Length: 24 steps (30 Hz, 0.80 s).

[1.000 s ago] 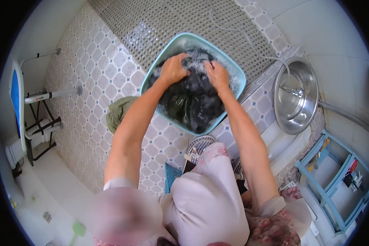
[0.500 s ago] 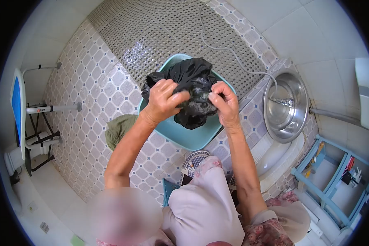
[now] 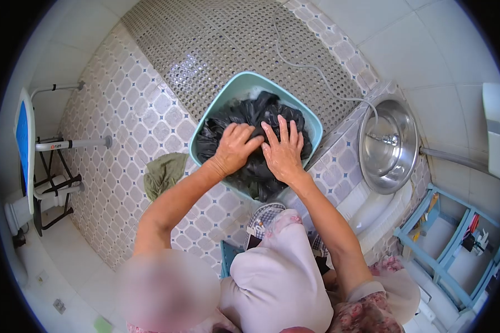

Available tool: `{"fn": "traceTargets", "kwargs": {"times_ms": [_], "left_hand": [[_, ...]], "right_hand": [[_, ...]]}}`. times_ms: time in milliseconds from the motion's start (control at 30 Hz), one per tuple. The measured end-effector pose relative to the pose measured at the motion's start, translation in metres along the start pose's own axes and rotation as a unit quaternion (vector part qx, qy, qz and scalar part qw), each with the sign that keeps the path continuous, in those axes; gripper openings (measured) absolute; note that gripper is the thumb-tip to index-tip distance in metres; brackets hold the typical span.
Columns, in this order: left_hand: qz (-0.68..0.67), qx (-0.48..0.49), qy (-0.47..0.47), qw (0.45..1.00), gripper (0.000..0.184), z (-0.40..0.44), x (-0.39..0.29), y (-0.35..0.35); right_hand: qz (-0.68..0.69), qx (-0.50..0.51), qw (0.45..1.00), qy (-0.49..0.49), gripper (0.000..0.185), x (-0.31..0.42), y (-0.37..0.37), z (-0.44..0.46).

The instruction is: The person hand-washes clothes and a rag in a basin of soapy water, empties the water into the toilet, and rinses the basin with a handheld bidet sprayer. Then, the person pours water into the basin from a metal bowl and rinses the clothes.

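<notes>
A shiny wet black piece of fabric (image 3: 255, 108) lies bunched in a light turquoise basin (image 3: 311, 111), with some suds along the far inner wall. My left hand (image 3: 235, 149) rests on the near left part of the fabric, its fingers curled into it. Flat on top of the fabric, my right hand (image 3: 283, 150) has its fingers spread and nothing in its grasp. The garment's exact kind cannot be made out.
An olive-green cloth (image 3: 164, 175) lies on the tiled floor left of the basin. A perforated mat (image 3: 189, 44) with a thin hose (image 3: 300, 65) stretches behind. At right are a steel bowl (image 3: 389, 161) and a blue rack (image 3: 444, 277); a folding frame (image 3: 72, 145) stands left.
The black fabric, held up above the basin before, is now down inside it. My right hand has gone from a pinch to spread fingers; both hands have lowered onto the fabric.
</notes>
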<state>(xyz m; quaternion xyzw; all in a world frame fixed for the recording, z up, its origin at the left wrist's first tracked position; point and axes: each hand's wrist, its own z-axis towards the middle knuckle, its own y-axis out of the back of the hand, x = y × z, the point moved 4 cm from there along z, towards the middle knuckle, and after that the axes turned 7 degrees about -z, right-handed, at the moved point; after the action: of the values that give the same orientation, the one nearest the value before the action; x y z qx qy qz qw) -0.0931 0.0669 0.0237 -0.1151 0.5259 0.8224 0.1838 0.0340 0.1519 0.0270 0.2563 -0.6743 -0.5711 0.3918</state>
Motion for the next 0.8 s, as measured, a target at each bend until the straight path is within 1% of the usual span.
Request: {"fn": "traceTargets", "kwargs": {"times_ms": [33, 67, 133, 233, 300, 333, 433, 567, 633, 667, 767, 800], "left_hand": [[-0.009, 0.012, 0.016, 1.000, 0.026, -0.001, 0.005, -0.003], [-0.032, 0.037, 0.018, 0.999, 0.035, -0.004, 0.016, -0.010], [-0.012, 0.067, 0.031, 0.997, 0.048, 0.001, 0.021, -0.012], [-0.010, 0.074, 0.055, 0.996, 0.054, 0.006, 0.036, -0.023], [0.018, 0.066, 0.065, 0.996, 0.057, 0.002, 0.047, -0.037], [0.015, 0.062, 0.071, 0.995, 0.057, -0.001, 0.046, -0.040], [0.030, 0.053, 0.083, 0.995, 0.057, -0.003, 0.049, -0.046], [0.041, 0.029, 0.073, 0.996, 0.052, 0.000, 0.054, -0.048], [0.037, 0.035, 0.085, 0.995, 0.052, -0.001, 0.059, -0.051], [0.036, 0.037, 0.090, 0.995, 0.053, 0.000, 0.060, -0.054], [0.012, 0.102, 0.145, 0.984, 0.052, 0.005, 0.064, -0.056], [0.008, 0.095, 0.151, 0.984, 0.053, 0.003, 0.066, -0.058]], "right_hand": [[0.007, -0.016, 1.000, 0.006, 0.060, -0.003, -0.006, 0.001], [0.014, -0.028, 0.999, 0.011, 0.062, -0.009, -0.019, 0.004], [0.024, -0.032, 0.999, 0.013, 0.065, -0.014, -0.038, 0.003], [0.002, -0.034, 0.999, 0.017, 0.068, -0.022, -0.059, 0.017], [-0.029, -0.019, 0.999, 0.000, 0.068, -0.026, -0.070, 0.024], [-0.024, -0.026, 0.999, 0.010, 0.067, -0.027, -0.071, 0.025], [0.005, 0.012, 1.000, -0.006, 0.068, -0.031, -0.080, 0.027], [-0.038, 0.032, 0.999, 0.001, 0.066, -0.032, -0.082, 0.030], [-0.063, 0.032, 0.997, -0.011, 0.066, -0.027, -0.079, 0.030], [-0.065, 0.054, 0.996, -0.020, 0.065, -0.028, -0.080, 0.033], [-0.081, 0.108, 0.990, -0.036, 0.063, -0.027, -0.079, 0.039], [-0.092, 0.120, 0.988, -0.034, 0.062, -0.025, -0.074, 0.039]]}}
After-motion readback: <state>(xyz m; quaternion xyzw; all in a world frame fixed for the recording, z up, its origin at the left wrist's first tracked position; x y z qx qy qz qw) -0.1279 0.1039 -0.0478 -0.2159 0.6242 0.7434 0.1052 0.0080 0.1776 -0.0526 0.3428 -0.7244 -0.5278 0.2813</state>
